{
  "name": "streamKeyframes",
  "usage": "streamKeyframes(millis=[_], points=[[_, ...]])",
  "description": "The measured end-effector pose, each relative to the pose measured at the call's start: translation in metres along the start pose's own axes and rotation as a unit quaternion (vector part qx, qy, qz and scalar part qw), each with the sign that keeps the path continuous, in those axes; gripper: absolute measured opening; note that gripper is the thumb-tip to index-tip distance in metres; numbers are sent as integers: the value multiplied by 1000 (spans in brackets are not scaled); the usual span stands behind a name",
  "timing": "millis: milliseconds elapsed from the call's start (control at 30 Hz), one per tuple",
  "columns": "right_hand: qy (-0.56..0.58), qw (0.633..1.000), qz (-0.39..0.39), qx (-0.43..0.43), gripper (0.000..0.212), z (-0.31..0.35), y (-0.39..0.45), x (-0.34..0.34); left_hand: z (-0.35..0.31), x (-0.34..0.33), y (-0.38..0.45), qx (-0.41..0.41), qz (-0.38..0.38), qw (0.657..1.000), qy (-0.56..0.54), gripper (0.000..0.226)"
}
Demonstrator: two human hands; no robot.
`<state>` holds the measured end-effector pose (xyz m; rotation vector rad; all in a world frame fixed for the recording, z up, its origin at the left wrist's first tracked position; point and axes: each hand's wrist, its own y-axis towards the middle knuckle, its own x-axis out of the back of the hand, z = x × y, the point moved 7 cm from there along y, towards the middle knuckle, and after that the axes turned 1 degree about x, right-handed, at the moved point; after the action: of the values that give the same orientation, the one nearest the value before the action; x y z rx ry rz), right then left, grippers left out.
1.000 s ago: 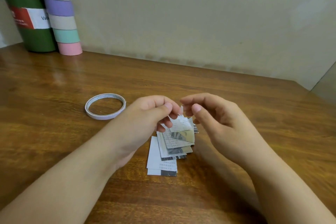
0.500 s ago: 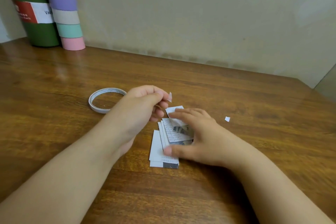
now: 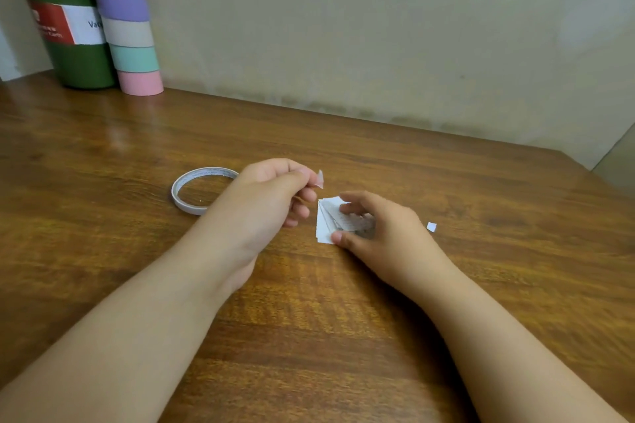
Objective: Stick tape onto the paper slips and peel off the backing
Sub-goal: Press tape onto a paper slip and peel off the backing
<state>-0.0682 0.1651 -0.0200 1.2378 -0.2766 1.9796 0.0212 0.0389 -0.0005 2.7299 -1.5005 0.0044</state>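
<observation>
Paper slips (image 3: 326, 223) sit mid-frame on the desk (image 3: 481, 285), the right hand (image 3: 381, 227) pinching the stack between thumb and fingers. Left hand (image 3: 271, 192) pinches a small tape piece (image 3: 320, 178) just above. Best to hold the stack steady and press the tape down flat. Tape roll (image 3: 201, 189) lies left; green bottle (image 3: 65, 21), upper left, contents unseen.

The right hand (image 3: 385, 230) has dropped onto the paper slips (image 3: 326, 223), gathering them; the left hand (image 3: 271, 196) now pinches a tape scrap (image 3: 320, 178) alone.
</observation>
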Motion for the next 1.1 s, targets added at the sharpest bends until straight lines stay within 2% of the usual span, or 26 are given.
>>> streamKeyframes(millis=[167,333,500,667,833,933,1000,1100], points=[[70,993,-79,-51,32,-14,3,8,1,-1,1,1,-3,1000,4,29],[87,989,-114,-35,31,-11,1,12,2,1,3,4,-8,1000,10,28],[-15,989,-145,-22,15,-11,2,26,2,3,4,6,-12,1000,5,26],[-84,991,-106,-11,17,-12,3,22,4,4,5,9,-11,1000,6,25],[-47,987,-152,-6,9,-13,0,31,4,5,6,14,-14,1000,5,23],[-6,986,-167,-6,28,-13,-4,36,4,6,6,15,-17,1000,3,22],[34,989,-140,-24,32,-14,-5,33,4,7,7,16,-18,1000,3,23],[45,994,-67,-78,25,-21,-6,22,4,7,7,18,-20,1000,4,23]])
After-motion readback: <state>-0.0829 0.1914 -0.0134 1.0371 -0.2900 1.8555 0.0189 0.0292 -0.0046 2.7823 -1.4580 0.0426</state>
